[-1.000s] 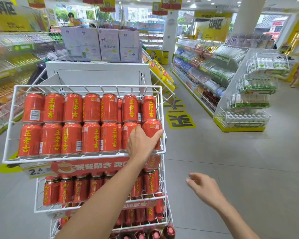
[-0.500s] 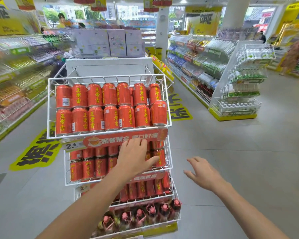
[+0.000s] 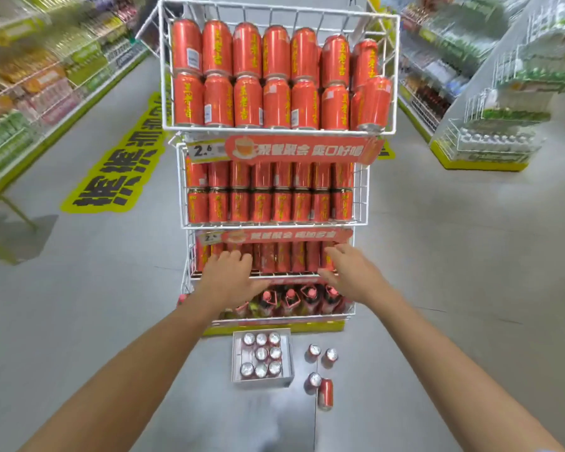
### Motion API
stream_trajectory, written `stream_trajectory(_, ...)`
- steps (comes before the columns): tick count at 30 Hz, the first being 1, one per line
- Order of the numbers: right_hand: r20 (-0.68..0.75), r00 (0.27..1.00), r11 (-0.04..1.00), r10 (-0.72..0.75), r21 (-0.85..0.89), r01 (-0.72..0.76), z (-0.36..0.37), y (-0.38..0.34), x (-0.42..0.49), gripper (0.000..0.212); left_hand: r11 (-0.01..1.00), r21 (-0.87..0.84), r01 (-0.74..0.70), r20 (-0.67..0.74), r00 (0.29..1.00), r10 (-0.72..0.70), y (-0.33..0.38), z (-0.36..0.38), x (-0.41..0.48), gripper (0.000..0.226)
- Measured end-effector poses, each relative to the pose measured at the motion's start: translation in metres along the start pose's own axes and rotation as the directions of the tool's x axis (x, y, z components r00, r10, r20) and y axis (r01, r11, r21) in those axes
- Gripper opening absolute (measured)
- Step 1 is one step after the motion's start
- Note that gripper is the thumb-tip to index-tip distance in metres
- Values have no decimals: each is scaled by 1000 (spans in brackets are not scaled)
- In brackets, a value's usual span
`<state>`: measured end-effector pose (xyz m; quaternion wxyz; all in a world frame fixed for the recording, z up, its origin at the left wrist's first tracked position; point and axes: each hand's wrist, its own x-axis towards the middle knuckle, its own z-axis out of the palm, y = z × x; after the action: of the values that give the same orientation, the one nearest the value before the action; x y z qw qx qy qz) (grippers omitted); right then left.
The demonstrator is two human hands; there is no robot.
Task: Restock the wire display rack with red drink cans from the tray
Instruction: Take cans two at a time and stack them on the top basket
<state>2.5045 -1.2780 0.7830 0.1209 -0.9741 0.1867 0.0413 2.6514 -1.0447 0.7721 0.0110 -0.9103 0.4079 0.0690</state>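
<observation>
The fingers (image 3: pixel 232 256) of the left hand (image 3: pixel 229 277) are spread wide and hold nothing. The right hand (image 3: pixel 349 272) is spread and empty too. Both hands reach out in front of the red cans (image 3: pixel 284 259) on the third shelf of the wire rack (image 3: pixel 274 128). I cannot tell if they touch the cans. Bottles (image 3: pixel 291 298) with pink tops stand on the shelf below. On the floor (image 3: pixel 437 256), just in front of the rack, sits the white tray (image 3: pixel 261 383) with more cans in it. Four loose cans (image 3: pixel 326 393) stand beside it on the right.

Lower now, left hand (image 3: pixel 229 277) and right hand (image 3: pixel 353 274) seemingly reach third basket (image 3: pixel 187 256).
</observation>
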Motion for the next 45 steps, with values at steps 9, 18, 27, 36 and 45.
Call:
stream_trajectory(9, 294, 949, 993, -115, 42, 108, 239, -21, 34, 50, 993, 26, 112, 325, 939, -114, -38, 222, -32, 67)
stream_trajectory(18, 453, 891, 999, -25, -10, 33, 482, 28, 38, 51, 987, -54, 154, 457, 882, -113, -26, 455, -4, 62)
stream_trajectory(27, 409, 912, 998, 14, 49, -37, 709, 89, 139, 47, 980, -76, 183, 362, 921, -144, -72, 675, 110, 58)
stream_trajectory(36, 318, 946, 994, 54, 71, -81, 797, 119, 173, 45, 958, -195, 211, 233, 958, -164, -73, 760, 172, 49)
stream_trajectory(45, 231, 957, 957, 173, 191, -219, 846, 128, 186, 56, 874, -326, 361, 74, 931, -357, -61, 825, 206, 56)
